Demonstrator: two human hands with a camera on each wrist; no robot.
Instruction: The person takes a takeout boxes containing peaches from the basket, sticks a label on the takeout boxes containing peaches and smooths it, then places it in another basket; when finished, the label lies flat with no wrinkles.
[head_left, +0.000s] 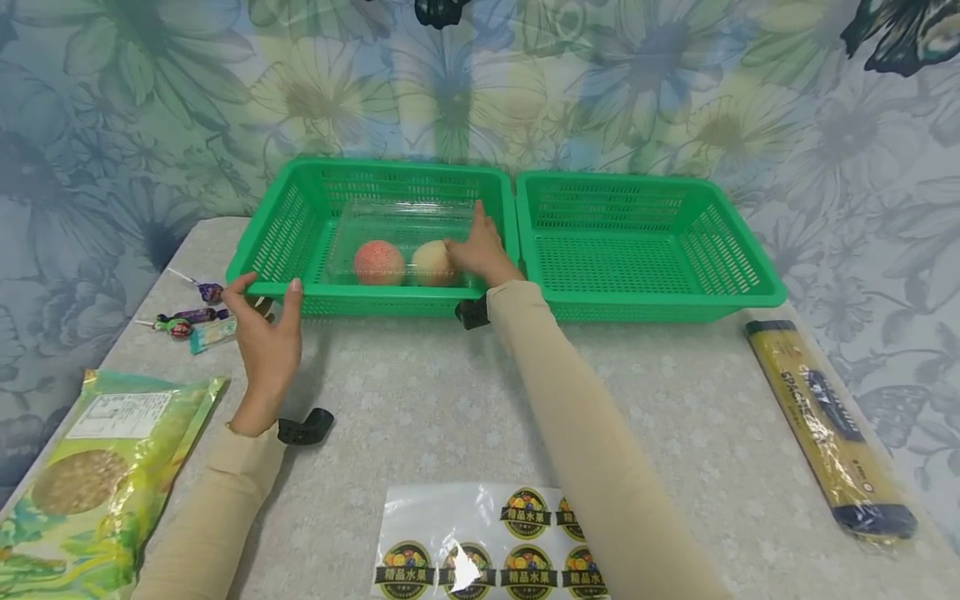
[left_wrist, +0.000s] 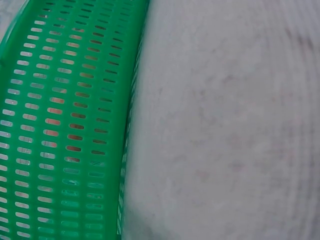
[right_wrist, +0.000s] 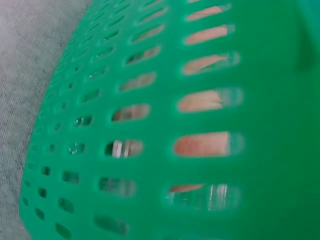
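Observation:
A clear plastic fruit box [head_left: 408, 221] sits inside the left green basket [head_left: 360, 302], holding a pink peach-like fruit [head_left: 378, 262] and a paler one [head_left: 431, 260]. At the box's right end, my right hand [head_left: 483, 250] holds it, thumb over the near part and index finger stretched toward the far corner. My left hand [head_left: 268, 346] is at the basket's front left corner, its thumb and fingers spread apart by the rim. The left wrist view shows the slotted basket wall [left_wrist: 65, 110]; the right wrist view shows slotted wall [right_wrist: 150, 115] too. Neither wrist view shows a whole hand.
A second green basket [head_left: 652, 308] stands against the first on the right. Wrapped candies and lollipops [head_left: 191, 317] lie left, above a green food bag [head_left: 112, 467]. A spaghetti pack [head_left: 828, 425] lies right. A sheet of round fruit stickers [head_left: 465, 533] is at the front.

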